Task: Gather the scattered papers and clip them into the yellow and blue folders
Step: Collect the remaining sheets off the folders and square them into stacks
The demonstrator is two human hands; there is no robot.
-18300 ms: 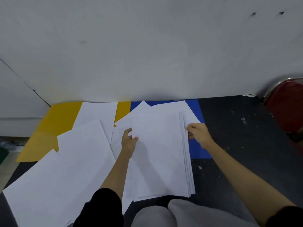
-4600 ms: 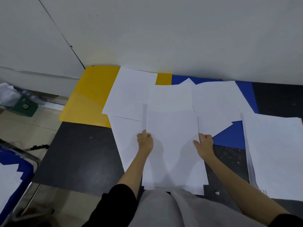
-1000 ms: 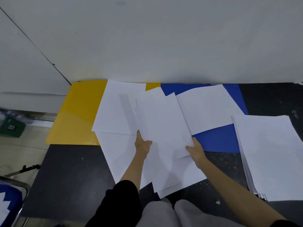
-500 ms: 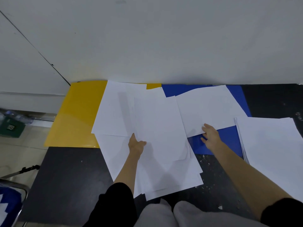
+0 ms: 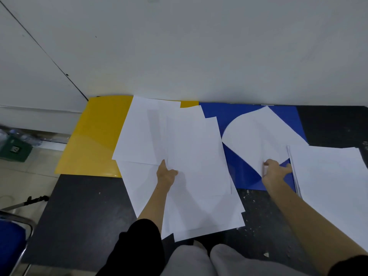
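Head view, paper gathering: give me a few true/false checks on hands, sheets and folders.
1. The left hand holds the bundle of sheets. True.
2. The right hand rests idle on the black table. False: it pulls a curled sheet on the blue folder.
3. The yellow folder lies left of the blue one. True.
4. The neat stack lies on the yellow folder. False: it lies at the right, beside the blue folder.
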